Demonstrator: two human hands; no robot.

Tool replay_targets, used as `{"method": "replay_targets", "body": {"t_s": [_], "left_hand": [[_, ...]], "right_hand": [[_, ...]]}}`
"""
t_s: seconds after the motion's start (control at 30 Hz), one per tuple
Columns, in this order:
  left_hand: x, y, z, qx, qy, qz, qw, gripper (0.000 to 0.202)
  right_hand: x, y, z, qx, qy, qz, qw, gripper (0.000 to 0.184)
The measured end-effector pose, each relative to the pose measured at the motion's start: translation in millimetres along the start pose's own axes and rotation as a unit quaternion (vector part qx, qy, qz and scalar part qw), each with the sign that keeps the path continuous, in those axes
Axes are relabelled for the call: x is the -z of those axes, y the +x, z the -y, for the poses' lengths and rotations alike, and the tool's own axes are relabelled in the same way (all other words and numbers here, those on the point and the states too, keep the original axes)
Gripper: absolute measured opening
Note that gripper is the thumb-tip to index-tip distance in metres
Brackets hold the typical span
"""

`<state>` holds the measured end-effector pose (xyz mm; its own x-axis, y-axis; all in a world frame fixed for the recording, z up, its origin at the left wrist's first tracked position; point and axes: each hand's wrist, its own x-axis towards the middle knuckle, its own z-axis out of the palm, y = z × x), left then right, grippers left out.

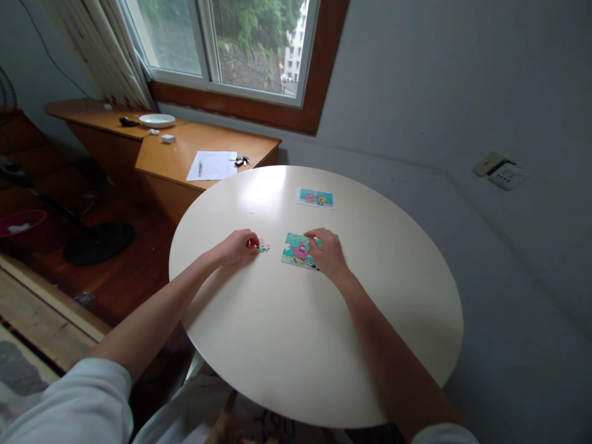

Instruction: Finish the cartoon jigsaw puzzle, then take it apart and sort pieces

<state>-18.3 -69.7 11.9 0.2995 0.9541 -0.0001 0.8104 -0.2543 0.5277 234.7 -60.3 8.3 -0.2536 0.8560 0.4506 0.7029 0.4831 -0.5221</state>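
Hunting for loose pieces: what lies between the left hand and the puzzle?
In the head view, one small teal piece lies by the left hand, short of the puzzle; otherwise bare table.

Puzzle (298, 250) lies mid-table (277, 345), with the right hand (327, 253) on its right edge. Loose piece (263, 248) sits just left of it, at the left hand (238, 245). Card (315, 198) lies behind the puzzle. Desk (171, 160) stands beyond, to the left.
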Motion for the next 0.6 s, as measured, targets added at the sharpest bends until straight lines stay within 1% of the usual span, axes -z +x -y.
{"method": "replay_targets", "body": {"t_s": [0.1,0.17,0.23,0.33,0.5,0.6], "left_hand": [[-2.1,2,4,-0.003,-0.005,0.004,1.0,0.019],[-2.9,4,5,-0.009,-0.008,0.009,1.0,0.019],[-3.3,5,5,-0.013,-0.016,0.012,1.0,0.019],[-3.3,4,3,-0.011,-0.03,0.007,0.999,0.02],[-1.8,0,-3,-0.001,-0.054,0.006,0.999,0.021],[0.5,-2,-7,0.019,-0.057,0.015,0.998,0.019]], "right_hand": [[-19,-2,30,0.092,-0.021,0.121,0.988,0.027],[-31,-2,42,0.128,-0.051,0.175,0.975,0.033],[-39,0,47,0.152,-0.076,0.21,0.963,0.035],[-48,8,47,0.155,-0.089,0.226,0.958,0.03],[-57,15,42,0.171,-0.091,0.197,0.961,0.024],[-60,17,40,0.169,-0.077,0.189,0.964,0.022]]}}
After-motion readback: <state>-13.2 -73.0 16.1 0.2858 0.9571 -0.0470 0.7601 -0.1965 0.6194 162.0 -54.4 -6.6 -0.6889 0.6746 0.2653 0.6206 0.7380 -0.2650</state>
